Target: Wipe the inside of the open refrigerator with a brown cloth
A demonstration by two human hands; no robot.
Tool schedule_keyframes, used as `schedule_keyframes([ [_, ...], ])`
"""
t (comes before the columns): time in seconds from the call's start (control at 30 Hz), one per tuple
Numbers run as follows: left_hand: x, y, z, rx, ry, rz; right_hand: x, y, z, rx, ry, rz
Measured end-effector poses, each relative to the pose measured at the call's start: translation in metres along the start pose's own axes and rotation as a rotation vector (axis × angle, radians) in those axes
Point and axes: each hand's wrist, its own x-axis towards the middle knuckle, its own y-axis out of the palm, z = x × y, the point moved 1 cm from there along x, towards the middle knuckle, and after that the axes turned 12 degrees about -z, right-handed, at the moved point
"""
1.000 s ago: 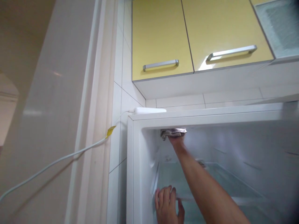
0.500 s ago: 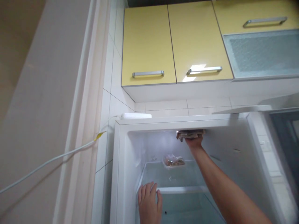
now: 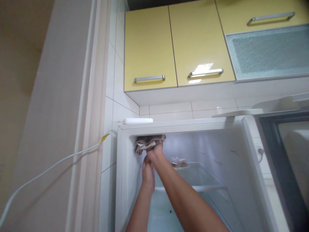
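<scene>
My right hand (image 3: 156, 151) presses a folded, brownish cloth (image 3: 147, 143) up against the ceiling of the open fridge (image 3: 241, 127), in its front left corner. The palm is under the cloth, and its fingers are mostly hidden. Just below, my left hand (image 3: 147, 170) is raised beside the right wrist, close to the fridge's left wall. Its fingertips are covered, so whether it touches the cloth is unclear. Farther back, a wrapped pack of food (image 3: 180, 162) sits on the glass shelf (image 3: 193, 175), partly behind my right forearm.
The fridge door (image 3: 277, 167) stands open at the right. Yellow cabinets (image 3: 149, 48) hang above. A flat white box (image 3: 138, 120) lies on the fridge top. At the left, a white cable (image 3: 60, 161) with a yellow tag crosses the door frame.
My right hand has carried the cloth leftward along the fridge ceiling, from the middle to the left corner. My left hand has left the shelf's front edge and risen beside it.
</scene>
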Motion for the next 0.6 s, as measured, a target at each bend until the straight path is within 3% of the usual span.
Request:
schedule_keyframes([
  [0.13, 0.023, 0.031, -0.041, -0.447, -0.272, -0.046, -0.009, -0.019, 0.024, -0.169, 0.013, 0.006],
  [0.27, 0.026, 0.051, -0.073, -0.658, -0.407, -0.052, -0.028, -0.07, 0.067, -0.409, -0.013, -0.054],
  [0.4, 0.012, 0.056, -0.098, -0.853, -0.495, -0.058, -0.061, -0.163, 0.111, -0.67, -0.217, -0.244],
  [0.47, 0.006, 0.057, -0.108, -0.924, -0.423, -0.073, -0.076, -0.216, 0.124, -1.145, -0.6, -0.306],
  [0.53, 0.005, 0.061, -0.114, -0.958, -0.357, -0.091, -0.086, -0.266, 0.127, -1.502, -0.793, -0.256],
  [0.6, 0.011, 0.068, -0.114, -0.96, -0.319, -0.109, -0.089, -0.305, 0.124, -1.769, -0.888, -0.211],
])
